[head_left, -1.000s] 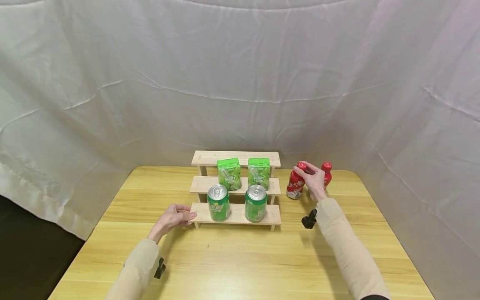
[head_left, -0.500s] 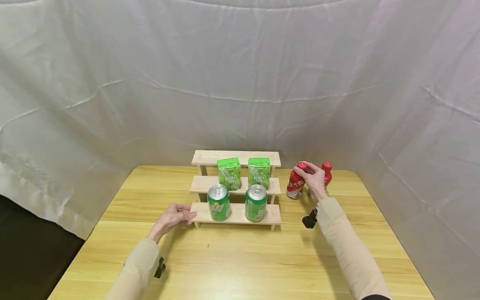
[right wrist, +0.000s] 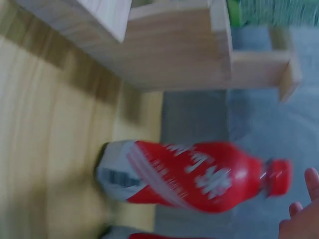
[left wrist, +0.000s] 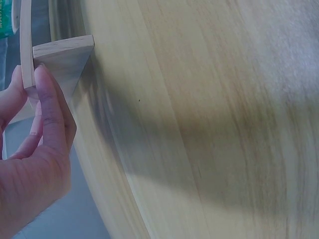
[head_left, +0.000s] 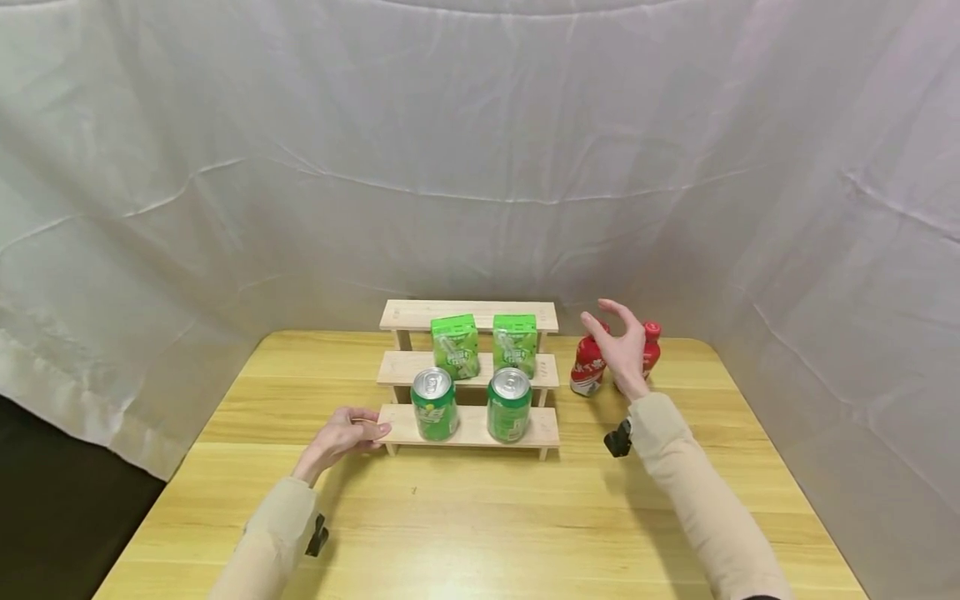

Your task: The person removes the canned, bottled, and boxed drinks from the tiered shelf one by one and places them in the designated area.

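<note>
My left hand (head_left: 343, 437) pinches the left end of the lowest board of a three-tier wooden display rack (head_left: 471, 423); in the left wrist view, thumb and fingers sit on either side of the board's edge (left wrist: 26, 45). At the rack's right, my right hand (head_left: 624, 354) hovers by the cap of a red-and-white bottle (head_left: 587, 371), thumb and forefinger spread apart. That bottle (right wrist: 199, 177) stands upright on the table; the right wrist view shows the fingertips (right wrist: 312, 181) off its cap. A second red bottle (head_left: 651, 354) is partly hidden behind the hand.
Two green drink cans, left (head_left: 434, 408) and right (head_left: 509, 408), stand on the lowest tier. Behind them, two green cartons, left (head_left: 455, 348) and right (head_left: 514, 346), occupy the middle tier. A pale curtain (head_left: 480, 150) surrounds the wooden table (head_left: 480, 533).
My right hand has let go of the near bottle's cap and risen slightly, its fingers spreading. The bottle stays in place. My left hand keeps its hold on the rack.
</note>
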`<state>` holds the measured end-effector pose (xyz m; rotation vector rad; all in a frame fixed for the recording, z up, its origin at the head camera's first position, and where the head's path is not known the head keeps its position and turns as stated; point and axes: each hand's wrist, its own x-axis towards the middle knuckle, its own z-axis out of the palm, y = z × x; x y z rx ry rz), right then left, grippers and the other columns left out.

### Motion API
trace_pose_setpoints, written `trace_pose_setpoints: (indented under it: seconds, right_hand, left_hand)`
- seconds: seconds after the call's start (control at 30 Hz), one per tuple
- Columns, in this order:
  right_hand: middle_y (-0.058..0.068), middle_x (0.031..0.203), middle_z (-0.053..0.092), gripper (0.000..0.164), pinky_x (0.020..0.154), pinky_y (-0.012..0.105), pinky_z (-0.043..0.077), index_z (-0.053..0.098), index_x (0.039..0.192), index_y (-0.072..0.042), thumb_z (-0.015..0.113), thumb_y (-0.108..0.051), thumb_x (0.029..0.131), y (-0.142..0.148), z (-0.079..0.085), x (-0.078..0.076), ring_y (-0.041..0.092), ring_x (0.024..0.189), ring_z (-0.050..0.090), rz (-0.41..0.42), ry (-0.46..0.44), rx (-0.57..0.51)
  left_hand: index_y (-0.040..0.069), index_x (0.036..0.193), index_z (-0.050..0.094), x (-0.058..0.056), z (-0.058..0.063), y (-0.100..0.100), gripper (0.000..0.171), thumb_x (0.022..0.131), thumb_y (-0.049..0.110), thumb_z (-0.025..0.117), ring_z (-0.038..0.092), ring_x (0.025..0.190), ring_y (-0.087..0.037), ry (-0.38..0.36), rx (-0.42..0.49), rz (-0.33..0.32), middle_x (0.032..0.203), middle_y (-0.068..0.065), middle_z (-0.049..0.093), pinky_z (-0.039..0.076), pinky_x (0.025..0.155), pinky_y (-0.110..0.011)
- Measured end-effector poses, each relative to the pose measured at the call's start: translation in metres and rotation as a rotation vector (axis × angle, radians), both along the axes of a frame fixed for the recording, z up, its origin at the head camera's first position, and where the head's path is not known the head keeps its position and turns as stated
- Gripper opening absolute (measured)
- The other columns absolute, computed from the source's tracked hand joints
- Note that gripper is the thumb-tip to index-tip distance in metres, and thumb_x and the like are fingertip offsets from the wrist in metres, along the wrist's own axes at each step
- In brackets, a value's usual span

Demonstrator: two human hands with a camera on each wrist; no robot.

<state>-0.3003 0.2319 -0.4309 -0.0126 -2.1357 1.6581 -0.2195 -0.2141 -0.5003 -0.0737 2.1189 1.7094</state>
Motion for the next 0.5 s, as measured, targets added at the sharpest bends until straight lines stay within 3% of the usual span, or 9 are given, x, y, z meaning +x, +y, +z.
trace_pose_setpoints:
  seconds: [0.1,0.33,0.5]
  right_hand:
    - [0.015,0.143,0.057,0.049,0.126,0.051,0.027,0.059,0.137,-0.009,0.072,-0.03,0.094,-0.014,0.01,0.005,0.029,0.141,0.044,0.062,-0.007,0.061]
    - [0.021,0.145,0.053,0.056,0.12,0.055,0.037,0.048,0.146,-0.006,0.066,-0.027,0.098,-0.047,0.028,0.015,0.037,0.138,0.046,0.328,-0.076,0.173]
    - [0.022,0.144,0.054,0.056,0.116,0.055,0.042,0.045,0.149,-0.007,0.064,-0.027,0.1,-0.06,0.03,0.02,0.039,0.133,0.051,0.414,-0.141,0.193]
  left_hand:
    - [-0.023,0.132,0.041,0.0,0.002,-0.001,0.053,0.095,0.006,0.066,0.067,0.078,-0.01,0.0,0.002,-0.002,0.095,-0.009,0.068,0.064,0.078,-0.024]
    - [-0.023,0.132,0.041,0.001,0.003,-0.001,0.052,0.094,0.003,0.066,0.066,0.078,-0.009,0.003,0.006,0.012,0.095,-0.01,0.067,0.063,0.076,-0.02]
    - [-0.023,0.133,0.042,0.001,0.002,0.0,0.053,0.094,0.004,0.067,0.066,0.078,-0.009,0.005,-0.002,0.012,0.095,-0.01,0.068,0.063,0.076,-0.021]
